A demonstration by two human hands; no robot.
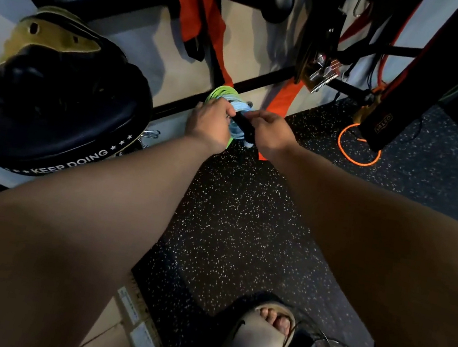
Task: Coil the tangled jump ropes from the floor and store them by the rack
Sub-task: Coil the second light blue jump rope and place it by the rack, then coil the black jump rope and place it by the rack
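Both hands clutch one bundle low against the wall, the left hand (pixel 209 122) wrapped around coiled green and pale blue jump ropes (pixel 233 113) and the right hand (pixel 268 131) pinching their black handles (pixel 244 128), just above the speckled floor (pixel 243 222) beside an orange strap (pixel 281 97).
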